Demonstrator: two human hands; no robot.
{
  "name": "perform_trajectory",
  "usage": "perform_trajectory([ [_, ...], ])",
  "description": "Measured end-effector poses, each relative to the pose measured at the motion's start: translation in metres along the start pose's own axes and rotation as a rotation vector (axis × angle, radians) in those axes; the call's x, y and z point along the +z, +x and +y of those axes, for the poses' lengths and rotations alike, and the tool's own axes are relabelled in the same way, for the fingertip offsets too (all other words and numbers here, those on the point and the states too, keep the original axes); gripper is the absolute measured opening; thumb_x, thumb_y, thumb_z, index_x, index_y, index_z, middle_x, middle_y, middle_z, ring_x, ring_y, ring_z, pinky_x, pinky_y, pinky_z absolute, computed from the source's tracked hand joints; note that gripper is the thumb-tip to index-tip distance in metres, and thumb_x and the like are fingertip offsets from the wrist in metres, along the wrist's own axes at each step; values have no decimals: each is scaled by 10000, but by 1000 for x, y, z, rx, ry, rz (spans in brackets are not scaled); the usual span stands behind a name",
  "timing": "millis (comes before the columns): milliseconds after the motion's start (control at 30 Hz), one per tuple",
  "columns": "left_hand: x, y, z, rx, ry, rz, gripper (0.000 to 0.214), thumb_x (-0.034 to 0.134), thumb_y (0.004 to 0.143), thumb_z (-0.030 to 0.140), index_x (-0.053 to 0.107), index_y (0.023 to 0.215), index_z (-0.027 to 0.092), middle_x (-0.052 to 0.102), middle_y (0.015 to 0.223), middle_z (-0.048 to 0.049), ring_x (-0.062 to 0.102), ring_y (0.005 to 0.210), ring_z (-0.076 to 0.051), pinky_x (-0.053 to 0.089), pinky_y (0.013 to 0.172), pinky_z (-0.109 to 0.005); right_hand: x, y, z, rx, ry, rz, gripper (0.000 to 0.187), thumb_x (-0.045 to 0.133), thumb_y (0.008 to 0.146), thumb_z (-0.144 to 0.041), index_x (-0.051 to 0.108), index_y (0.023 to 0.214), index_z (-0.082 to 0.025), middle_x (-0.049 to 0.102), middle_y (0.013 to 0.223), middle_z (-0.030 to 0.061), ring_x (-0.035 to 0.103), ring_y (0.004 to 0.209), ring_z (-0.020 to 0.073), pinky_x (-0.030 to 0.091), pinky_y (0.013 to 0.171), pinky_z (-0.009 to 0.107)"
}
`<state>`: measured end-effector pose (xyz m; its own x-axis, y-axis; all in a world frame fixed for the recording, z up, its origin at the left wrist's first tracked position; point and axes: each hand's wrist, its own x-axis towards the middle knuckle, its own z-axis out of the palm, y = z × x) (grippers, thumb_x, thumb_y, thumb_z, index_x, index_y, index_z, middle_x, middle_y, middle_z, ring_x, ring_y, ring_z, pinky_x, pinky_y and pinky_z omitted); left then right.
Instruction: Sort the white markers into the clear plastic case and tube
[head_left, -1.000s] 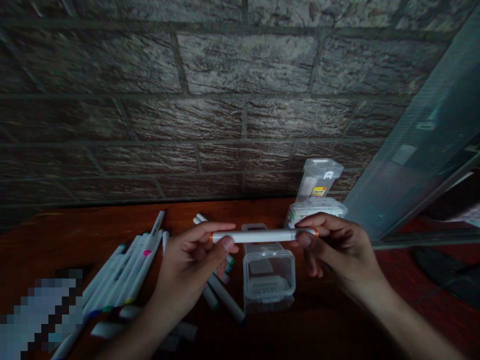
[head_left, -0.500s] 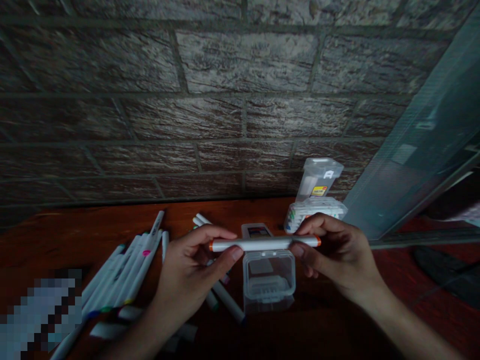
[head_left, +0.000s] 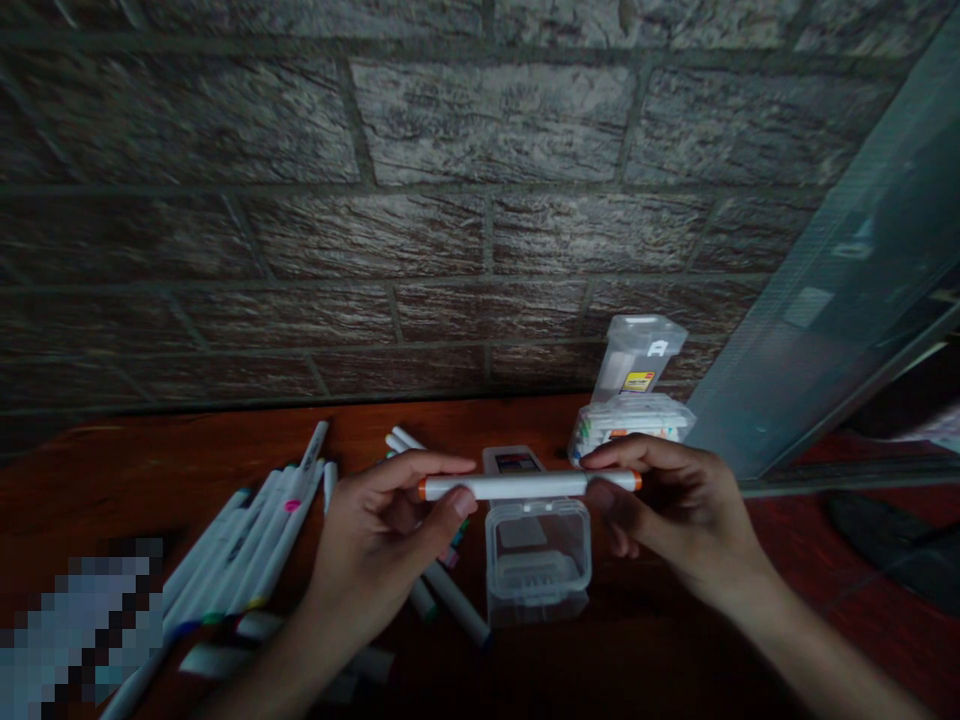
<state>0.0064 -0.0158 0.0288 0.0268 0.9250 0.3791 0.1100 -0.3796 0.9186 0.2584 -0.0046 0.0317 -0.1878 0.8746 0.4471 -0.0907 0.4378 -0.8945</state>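
Observation:
I hold a white marker with orange ends (head_left: 525,486) level in front of me. My left hand (head_left: 382,540) pinches its left end between thumb and fingers. Around the marker's right end my right hand (head_left: 675,515) is closed in the same way. Just below the marker an empty clear plastic case (head_left: 536,560) stands open on the reddish wooden table (head_left: 135,470). Behind my right hand stands another clear case (head_left: 630,425) filled with markers, its lid (head_left: 637,360) raised.
A row of white markers (head_left: 255,540) lies on the table to the left, with a few more (head_left: 442,590) under my left hand. A stone-tile wall (head_left: 450,200) rises behind the table. A slanted glass panel (head_left: 840,290) stands at the right.
The marker dropped slightly from its height of a second ago and stays level. Both hands keep their grip on its ends; the fingers shifted a little.

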Motion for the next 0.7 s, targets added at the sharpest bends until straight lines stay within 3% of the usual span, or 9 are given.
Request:
perform_trajectory([
  [333,4,3,6,18,22,29,148,845,743,177,818,873,241,700,581,41,595,390,-72,479,362,-107,2,1,-4,52,2,11,128,839,822,-149,766,903,-218,664,568,-47,578,381,50,441,382,102],
  [700,1,1,3,48,96,-43,92,779,828,194,773,913,229,678,575,56,589,408,-71,443,359,-107,4,-1,-7,60,-32,14,95,829,838,-190,748,887,-195,649,517,-42,559,364,58,424,373,113],
])
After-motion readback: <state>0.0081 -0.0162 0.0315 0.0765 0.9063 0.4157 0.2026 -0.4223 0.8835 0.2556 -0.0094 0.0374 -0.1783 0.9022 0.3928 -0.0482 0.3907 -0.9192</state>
